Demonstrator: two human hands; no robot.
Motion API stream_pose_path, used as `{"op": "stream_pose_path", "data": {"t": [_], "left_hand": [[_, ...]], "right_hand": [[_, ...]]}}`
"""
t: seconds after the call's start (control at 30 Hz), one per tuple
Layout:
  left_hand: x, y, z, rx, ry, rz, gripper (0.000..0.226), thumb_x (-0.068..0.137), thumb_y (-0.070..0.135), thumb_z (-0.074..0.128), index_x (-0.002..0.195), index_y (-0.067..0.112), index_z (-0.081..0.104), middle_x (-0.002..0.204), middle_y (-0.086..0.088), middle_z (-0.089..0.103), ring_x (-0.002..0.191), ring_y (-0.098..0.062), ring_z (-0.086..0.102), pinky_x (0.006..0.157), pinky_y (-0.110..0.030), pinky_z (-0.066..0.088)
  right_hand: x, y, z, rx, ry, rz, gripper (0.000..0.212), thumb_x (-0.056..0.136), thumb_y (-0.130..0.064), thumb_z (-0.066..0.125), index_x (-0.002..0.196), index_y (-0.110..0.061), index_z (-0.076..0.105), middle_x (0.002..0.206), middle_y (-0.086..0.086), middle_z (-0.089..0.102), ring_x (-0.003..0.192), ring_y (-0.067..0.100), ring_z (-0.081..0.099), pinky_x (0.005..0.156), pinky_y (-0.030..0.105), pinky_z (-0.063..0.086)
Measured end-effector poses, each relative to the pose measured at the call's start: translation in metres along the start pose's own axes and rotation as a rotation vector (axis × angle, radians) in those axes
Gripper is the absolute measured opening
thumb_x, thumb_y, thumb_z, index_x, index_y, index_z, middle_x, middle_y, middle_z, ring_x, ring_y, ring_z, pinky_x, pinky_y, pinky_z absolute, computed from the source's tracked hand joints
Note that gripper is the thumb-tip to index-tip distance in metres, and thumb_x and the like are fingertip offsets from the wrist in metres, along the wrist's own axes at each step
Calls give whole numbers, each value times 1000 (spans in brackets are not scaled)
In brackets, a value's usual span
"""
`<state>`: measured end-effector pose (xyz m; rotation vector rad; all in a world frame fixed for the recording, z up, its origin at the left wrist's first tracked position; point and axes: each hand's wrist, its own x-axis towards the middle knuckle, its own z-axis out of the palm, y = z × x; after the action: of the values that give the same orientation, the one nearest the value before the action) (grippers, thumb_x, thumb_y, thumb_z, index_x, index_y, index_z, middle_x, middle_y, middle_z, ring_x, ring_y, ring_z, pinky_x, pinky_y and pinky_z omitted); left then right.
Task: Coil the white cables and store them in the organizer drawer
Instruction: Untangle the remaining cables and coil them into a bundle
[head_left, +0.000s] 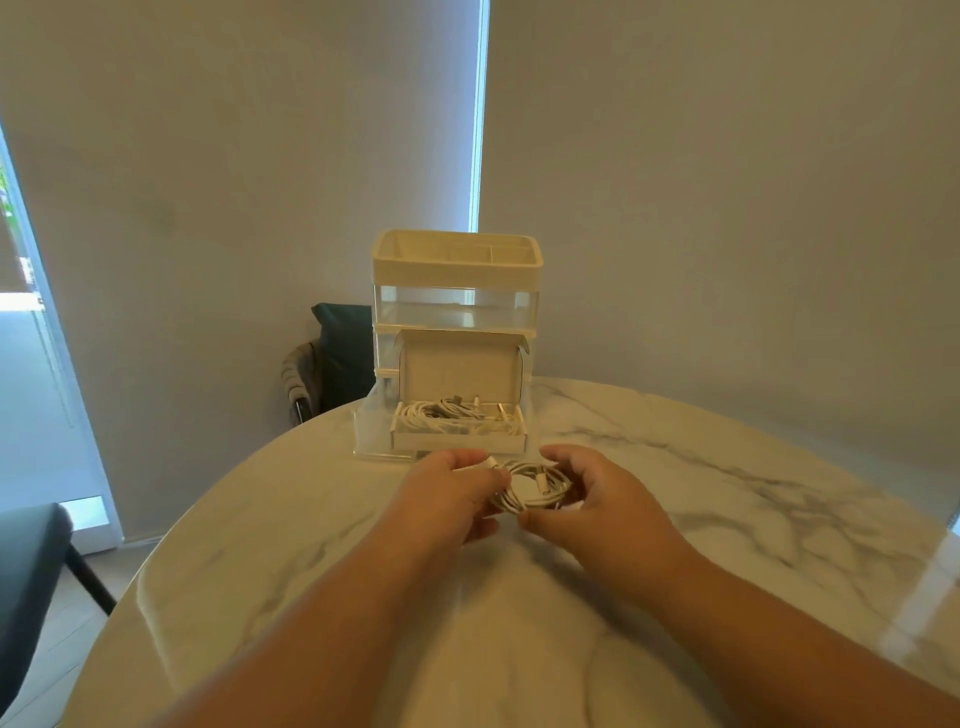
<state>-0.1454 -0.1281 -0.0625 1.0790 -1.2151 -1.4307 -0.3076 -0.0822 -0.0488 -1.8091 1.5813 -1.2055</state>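
Before drawer (370, 432): left grip (448, 493), right grip (602, 493) hold coil (531, 491)

Table (727, 467): round, white stone with grey lines, fills the low half from 4 to 8 o'clock.
Left blind (234, 156): big, plain, grey-brown, at 10 o'clock.
Right blind (727, 156): the same, at 2 o'clock.
Gap (479, 104): thin bright strip between the blinds, at 12 o'clock.
Window (31, 364): bright light at 9 o'clock, at the far edge.
Far chair (343, 358): dark, behind the table, a little toward 9 o'clock, with a grey cloth (301, 374) on it.
Near chair (26, 571): black seat, thin leg, at 8 o'clock.
Floor (67, 649): pale, under the near chair.
Shine (924, 597): white light on the table at 4 o'clock.
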Motion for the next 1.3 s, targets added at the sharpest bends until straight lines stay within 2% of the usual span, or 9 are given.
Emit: {"op": "stream_pose_path", "data": {"t": [0.1, 0.23, 0.4, 0.57, 0.63, 0.83, 0.93, 1.17, 1.3], "left_hand": [[5, 8, -6, -58, 26, 39, 37, 86, 20, 73, 120, 15, 59, 94, -6, 76, 86, -18, 71, 63, -29, 51], [10, 15, -13, -113, 64, 92, 35, 96, 31, 60, 129, 21, 54, 109, -2, 73, 104, -19, 67, 80, -33, 52], [15, 7, -19, -184, 158, 118, 36, 97, 36, 58, 130, 23, 55, 121, 0, 66, 109, -18, 63, 84, -33, 51], [21, 0, -18, -171, 212, 95, 31, 96, 42, 57, 125, 30, 56, 117, 2, 66, 104, -18, 64, 74, -30, 48], [21, -2, -17, -151, 205, 102, 30, 96, 42, 56, 124, 31, 57, 115, 4, 66, 103, -16, 64, 73, -29, 47], [25, -6, -17, -95, 196, 118, 39, 95, 44, 57, 130, 29, 54, 116, 6, 65, 102, -13, 63, 74, -28, 49], [26, -6, -17, -93, 203, 106, 39, 94, 44, 59, 130, 29, 54, 115, 6, 65, 101, -13, 64, 73, -29, 48], [23, -5, -17, -64, 222, 81, 39, 93, 45, 60, 127, 27, 57, 112, 5, 66, 101, -14, 64, 77, -31, 50], [22, -3, -18, -57, 224, 75, 37, 93, 44, 60, 125, 27, 58, 109, 4, 66, 100, -15, 64, 77, -31, 50]], "right_hand": [[22, -10, -1, -88, -31, -65, 58, 72, -20, 82, 125, -29, 60, 100, -18, 66, 85, -10, 60, 72, 4, 43], [48, -14, 5, -71, -12, -82, 52, 75, -20, 80, 124, -27, 63, 96, -19, 68, 85, -9, 62, 73, 6, 47], [93, -10, 16, -11, 13, -29, 57, 77, -27, 79, 131, -22, 61, 104, -8, 69, 92, 6, 66, 86, 27, 55], [136, -12, 25, 79, 71, 14, 52, 79, -25, 78, 128, -20, 62, 99, -5, 68, 83, 6, 65, 64, 15, 47], [150, -11, 30, 76, 80, 29, 54, 80, -25, 77, 131, -18, 59, 104, -3, 68, 87, 9, 66, 66, 18, 50], [170, -4, 41, -274, -17, 86, 59, 76, -39, 70, 132, -26, 57, 122, -4, 62, 108, 16, 60, 95, 37, 51], [173, -10, 40, -510, -88, 154, 55, 66, -42, 64, 121, -36, 61, 116, -8, 62, 109, 19, 58, 99, 47, 46], [172, -21, 37, -626, -154, 82, 50, 75, -35, 65, 121, -17, 65, 119, 3, 65, 106, 22, 61, 92, 39, 53], [174, -28, 30, -437, -210, 15, 62, 80, -26, 63, 141, -27, 51, 139, 5, 54, 115, 23, 59, 94, 34, 52]]}}
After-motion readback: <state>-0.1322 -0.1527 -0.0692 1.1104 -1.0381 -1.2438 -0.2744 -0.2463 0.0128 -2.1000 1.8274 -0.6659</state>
